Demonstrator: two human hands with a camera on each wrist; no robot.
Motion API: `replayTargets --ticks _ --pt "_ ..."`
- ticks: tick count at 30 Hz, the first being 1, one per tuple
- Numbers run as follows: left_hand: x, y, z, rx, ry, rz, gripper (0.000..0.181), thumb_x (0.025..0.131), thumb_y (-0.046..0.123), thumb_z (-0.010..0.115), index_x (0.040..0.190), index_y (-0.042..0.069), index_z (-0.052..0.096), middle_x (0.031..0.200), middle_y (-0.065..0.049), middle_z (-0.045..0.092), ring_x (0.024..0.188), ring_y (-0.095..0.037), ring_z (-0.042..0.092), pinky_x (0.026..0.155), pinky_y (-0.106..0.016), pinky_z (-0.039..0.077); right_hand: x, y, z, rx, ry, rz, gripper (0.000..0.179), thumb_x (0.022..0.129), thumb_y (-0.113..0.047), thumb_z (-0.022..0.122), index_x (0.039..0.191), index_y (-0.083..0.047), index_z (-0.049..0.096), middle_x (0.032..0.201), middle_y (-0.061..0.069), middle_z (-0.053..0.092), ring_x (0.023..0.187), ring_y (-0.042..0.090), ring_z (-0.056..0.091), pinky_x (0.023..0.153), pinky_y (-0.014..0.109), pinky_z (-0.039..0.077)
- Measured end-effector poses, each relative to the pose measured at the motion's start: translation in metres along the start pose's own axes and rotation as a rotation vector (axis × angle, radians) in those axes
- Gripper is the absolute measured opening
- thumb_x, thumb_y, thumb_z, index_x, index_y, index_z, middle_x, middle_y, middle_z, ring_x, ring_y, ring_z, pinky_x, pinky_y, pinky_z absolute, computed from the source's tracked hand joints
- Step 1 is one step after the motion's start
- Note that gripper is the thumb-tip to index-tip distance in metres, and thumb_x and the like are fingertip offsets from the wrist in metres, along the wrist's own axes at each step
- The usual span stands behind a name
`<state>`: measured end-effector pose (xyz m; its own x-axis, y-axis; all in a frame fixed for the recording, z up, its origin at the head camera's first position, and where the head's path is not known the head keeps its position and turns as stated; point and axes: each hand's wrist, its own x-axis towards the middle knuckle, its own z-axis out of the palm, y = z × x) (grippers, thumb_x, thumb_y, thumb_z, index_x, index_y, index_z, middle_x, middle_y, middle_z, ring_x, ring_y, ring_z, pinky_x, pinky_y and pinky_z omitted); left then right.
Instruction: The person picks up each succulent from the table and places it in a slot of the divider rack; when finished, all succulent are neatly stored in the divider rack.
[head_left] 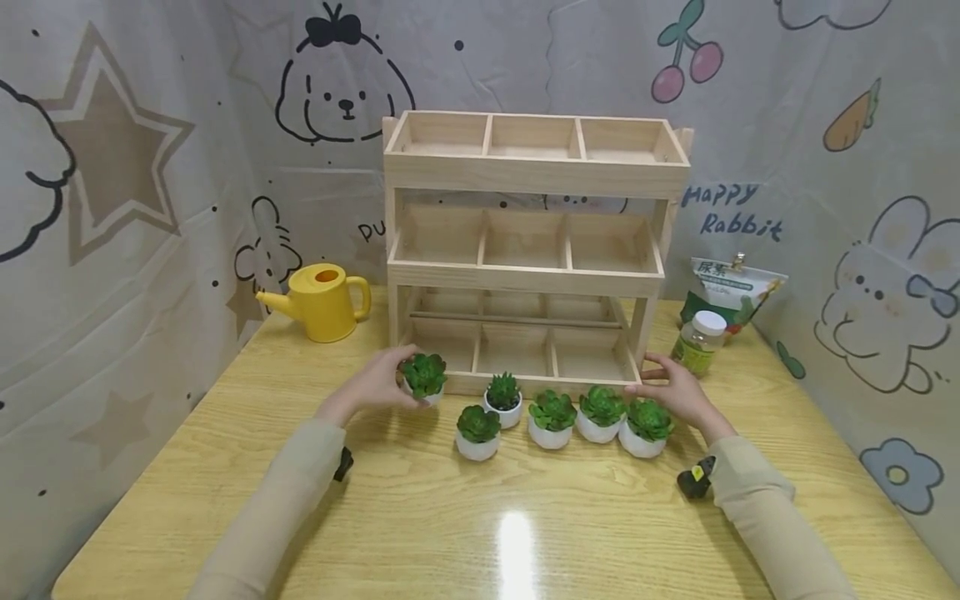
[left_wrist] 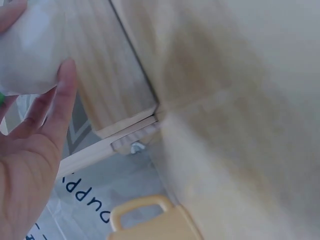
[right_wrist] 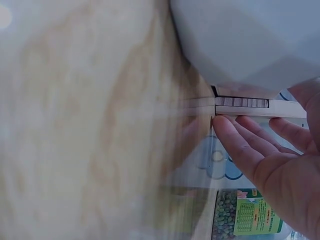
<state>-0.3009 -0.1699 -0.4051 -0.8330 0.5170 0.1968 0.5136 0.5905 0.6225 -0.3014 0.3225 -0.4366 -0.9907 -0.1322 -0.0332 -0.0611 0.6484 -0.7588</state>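
Observation:
In the head view my left hand (head_left: 386, 379) holds a small potted succulent (head_left: 423, 377), a green rosette in a white pot, at the lower left corner of a wooden three-tier shelf (head_left: 536, 177). The left wrist view shows the fingers (left_wrist: 66, 95) around the white pot (left_wrist: 32, 47), close to the shelf's wood. My right hand (head_left: 678, 390) is at the shelf's lower right corner. Its fairly straight fingers (right_wrist: 240, 145) lie against the shelf's side. Several more potted succulents (head_left: 552, 417) stand in front of the shelf, the rightmost (head_left: 647, 427) just beside my right hand.
On the left stands a yellow watering can (head_left: 324, 302). A jar with a white lid (head_left: 699, 342) and a clipped bag (head_left: 731, 292) are at the right behind my right hand. Printed curtains (head_left: 525, 67) hang around the wooden table (head_left: 420, 525).

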Motion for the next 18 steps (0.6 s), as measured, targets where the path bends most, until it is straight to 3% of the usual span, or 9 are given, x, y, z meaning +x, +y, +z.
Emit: replayTargets --ticks 7,18 --pt "0.015 0.0 -0.005 0.038 0.076 0.01 0.062 0.066 0.019 0.087 0.119 0.007 0.057 0.11 -0.012 0.061 0.097 -0.025 0.06 0.079 -0.039 0.056 -0.002 -0.002 0.001 0.008 -0.007 0.004 0.088 0.088 -0.038 0.069 0.15 0.002 0.021 0.133 0.035 0.048 0.117 0.045 0.054 0.087 0.048 0.053" --pt "0.035 -0.003 0.006 0.087 0.242 -0.012 0.066 0.063 0.021 0.089 0.12 0.007 0.058 0.115 -0.015 0.061 0.104 -0.031 0.058 0.091 -0.049 0.049 -0.002 -0.001 0.001 0.013 -0.003 -0.007 0.087 0.088 -0.037 0.069 0.15 0.001 0.021 0.133 0.035 0.048 0.117 0.046 0.053 0.088 0.049 0.053"
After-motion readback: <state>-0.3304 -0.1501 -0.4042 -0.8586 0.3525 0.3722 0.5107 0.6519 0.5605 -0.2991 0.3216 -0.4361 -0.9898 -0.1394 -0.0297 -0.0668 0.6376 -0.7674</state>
